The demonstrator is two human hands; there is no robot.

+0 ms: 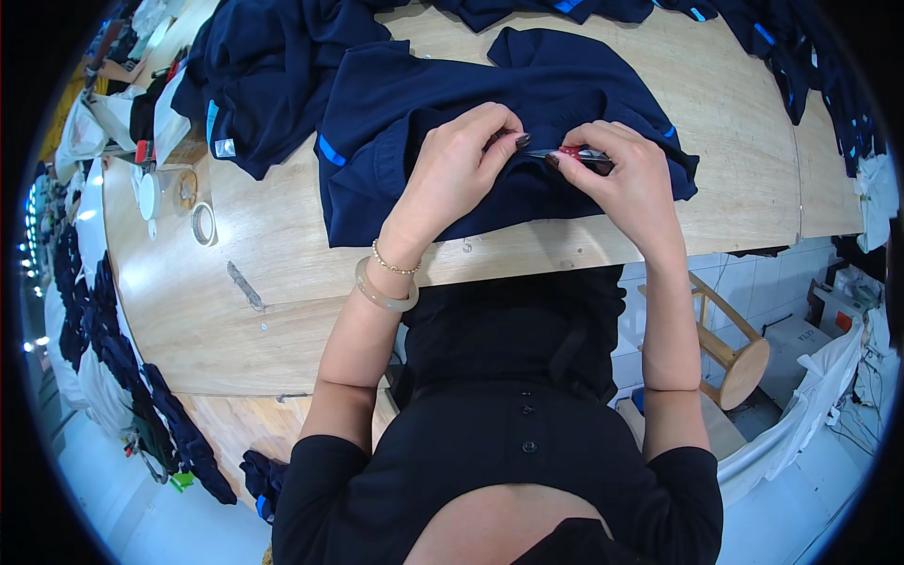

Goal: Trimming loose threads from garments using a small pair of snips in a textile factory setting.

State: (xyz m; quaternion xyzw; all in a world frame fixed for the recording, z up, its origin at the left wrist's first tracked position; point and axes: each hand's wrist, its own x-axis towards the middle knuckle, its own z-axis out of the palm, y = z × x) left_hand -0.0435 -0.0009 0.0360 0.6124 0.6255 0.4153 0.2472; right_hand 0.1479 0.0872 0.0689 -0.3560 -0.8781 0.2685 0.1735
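A navy blue garment (377, 188) with small bright blue strips lies spread on the wooden table in front of me. My left hand (459, 162) is closed, thumb and fingers pinching the garment's fabric near its middle. Just right of it, my right hand (623, 174) grips a small red-and-black tool (591, 158) with a thin pale tip pointing left toward the pinched spot. The tool's exact kind is hard to make out, since my fingers cover much of it. Both hands rest over the garment, a short gap apart.
More navy garments (268, 75) are heaped at the table's left back, with others along the far edge and right. On the wooden table (282, 254) at left lie a tape roll (202, 224) and a grey strip (246, 285). A wooden stool (744, 370) stands below right.
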